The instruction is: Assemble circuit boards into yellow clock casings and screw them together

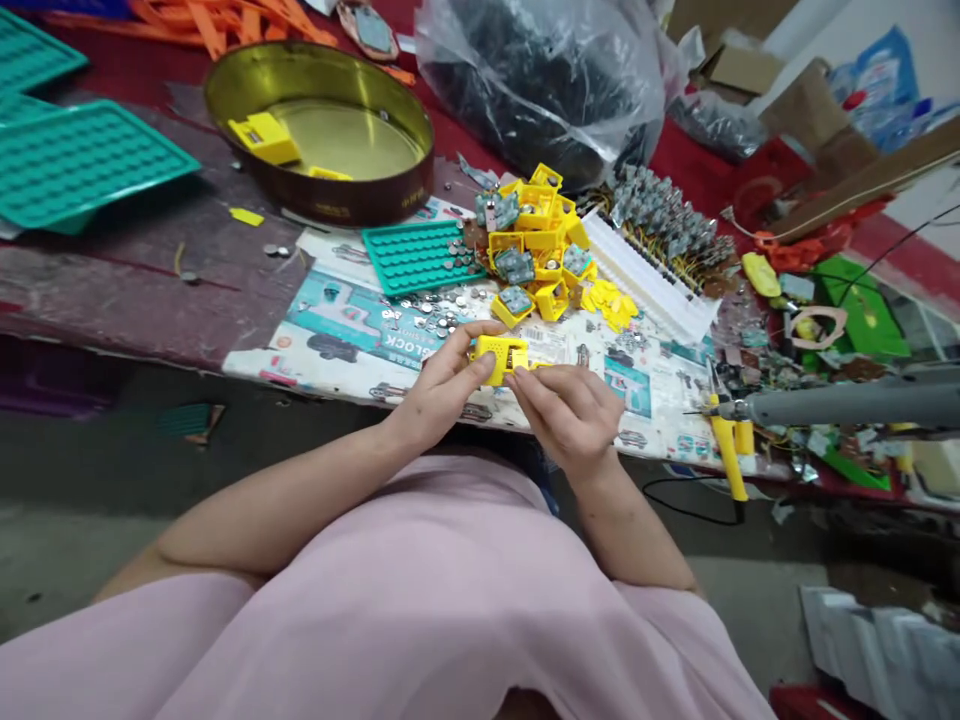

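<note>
My left hand [450, 385] is closed around one end of a small yellow plastic case [491, 350], which has a grid of holes and an open slot showing metal contacts. At the slot's side, the fingers of my right hand [574, 410] are pinched together. A sliver of a small yellow plastic piece [540, 365] shows above those fingers; the rest of it is hidden. Just beyond my hands lie loose button cells [431, 318] and a heap of yellow cases [536, 235], some with grey parts in them. Flat yellow covers [609, 302] are piled to the right.
An oval tin [322, 190] holding yellow cases stands at the back left. Teal trays [97, 165] are left of it, another teal tray [412, 258] nearer. A black-filled plastic bag [547, 80] sits behind. A soldering iron [810, 402] juts in from the right, above yellow-handled pliers [727, 450].
</note>
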Action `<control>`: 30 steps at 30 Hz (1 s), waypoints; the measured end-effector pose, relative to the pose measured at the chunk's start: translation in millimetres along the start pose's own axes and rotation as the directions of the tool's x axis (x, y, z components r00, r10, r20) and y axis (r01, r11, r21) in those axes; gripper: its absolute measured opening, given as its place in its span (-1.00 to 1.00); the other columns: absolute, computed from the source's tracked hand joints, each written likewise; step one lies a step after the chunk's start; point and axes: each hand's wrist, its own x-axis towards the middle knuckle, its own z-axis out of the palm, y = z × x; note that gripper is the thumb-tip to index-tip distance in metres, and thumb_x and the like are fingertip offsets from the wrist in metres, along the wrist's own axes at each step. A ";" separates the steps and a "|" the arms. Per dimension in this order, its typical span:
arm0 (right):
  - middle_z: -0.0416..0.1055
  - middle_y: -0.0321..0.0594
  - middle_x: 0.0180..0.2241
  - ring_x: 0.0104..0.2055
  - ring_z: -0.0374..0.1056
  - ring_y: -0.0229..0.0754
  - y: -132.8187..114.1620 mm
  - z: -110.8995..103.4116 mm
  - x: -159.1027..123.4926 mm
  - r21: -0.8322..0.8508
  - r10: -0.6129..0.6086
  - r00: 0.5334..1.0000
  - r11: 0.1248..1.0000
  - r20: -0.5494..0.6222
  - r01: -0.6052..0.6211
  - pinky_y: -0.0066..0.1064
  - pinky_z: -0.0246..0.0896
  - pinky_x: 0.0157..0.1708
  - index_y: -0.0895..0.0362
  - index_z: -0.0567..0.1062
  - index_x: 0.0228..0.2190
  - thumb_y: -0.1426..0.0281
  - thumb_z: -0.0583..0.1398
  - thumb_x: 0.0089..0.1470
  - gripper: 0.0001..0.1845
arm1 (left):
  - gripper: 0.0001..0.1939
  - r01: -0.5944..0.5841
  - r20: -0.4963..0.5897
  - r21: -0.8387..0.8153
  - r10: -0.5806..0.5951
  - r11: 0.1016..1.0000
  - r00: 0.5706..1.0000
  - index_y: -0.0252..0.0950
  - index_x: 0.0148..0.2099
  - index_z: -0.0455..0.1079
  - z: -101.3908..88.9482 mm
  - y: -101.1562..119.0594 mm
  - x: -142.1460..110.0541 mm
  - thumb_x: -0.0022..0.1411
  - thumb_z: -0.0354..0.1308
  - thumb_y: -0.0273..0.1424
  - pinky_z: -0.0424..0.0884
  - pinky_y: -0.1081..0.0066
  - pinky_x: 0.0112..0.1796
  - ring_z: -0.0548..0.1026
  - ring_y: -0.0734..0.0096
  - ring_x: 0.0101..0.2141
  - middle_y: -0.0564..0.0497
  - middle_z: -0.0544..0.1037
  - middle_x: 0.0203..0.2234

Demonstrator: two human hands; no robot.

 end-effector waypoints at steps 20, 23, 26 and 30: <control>0.37 -0.08 0.15 0.09 0.41 -0.14 -12.8 8.1 -14.9 0.548 0.637 0.700 0.478 0.321 -0.686 -0.30 0.47 -0.04 -0.04 0.35 0.14 0.18 0.26 0.16 -0.46 | -0.60 -0.176 0.133 0.165 0.155 0.970 0.979 -0.21 0.11 0.31 1.5 -4.1 -6.5 0.33 0.15 -0.12 0.42 0.44 -0.10 0.48 0.37 -0.09 -0.04 0.48 -0.05; 0.48 -0.12 0.04 -0.03 0.48 -0.20 -16.6 5.3 -13.0 0.581 0.576 0.586 0.222 0.570 -0.783 -0.34 0.46 -0.01 0.02 0.31 0.18 0.09 0.19 0.21 -0.43 | -0.64 -0.185 0.159 0.149 0.161 0.971 0.974 -0.17 0.12 0.31 2.0 -3.5 -8.9 0.36 0.13 -0.15 0.39 0.47 -0.07 0.47 0.40 -0.07 -0.02 0.49 0.00; 0.53 -0.17 -0.09 -0.11 0.50 -0.23 -20.5 1.0 -11.3 0.572 0.618 0.552 0.193 0.560 -0.797 -0.39 0.46 -0.03 0.09 0.41 0.06 0.12 0.22 0.18 -0.51 | -0.65 -0.151 0.139 0.150 0.130 0.977 0.982 -0.15 0.12 0.32 2.8 -4.2 -10.6 0.35 0.14 -0.16 0.37 0.48 -0.07 0.47 0.41 -0.08 0.00 0.49 0.00; 0.55 -0.14 -0.11 -0.14 0.50 -0.22 -25.6 4.8 -15.0 0.517 0.691 0.567 0.317 0.449 -0.795 -0.39 0.45 -0.08 0.11 0.44 -0.01 0.18 0.21 0.18 -0.60 | -0.62 -0.102 0.105 0.127 0.089 0.987 0.990 -0.17 0.09 0.34 4.2 -5.9 -10.9 0.31 0.18 -0.13 0.38 0.46 -0.07 0.49 0.37 -0.08 -0.02 0.51 -0.03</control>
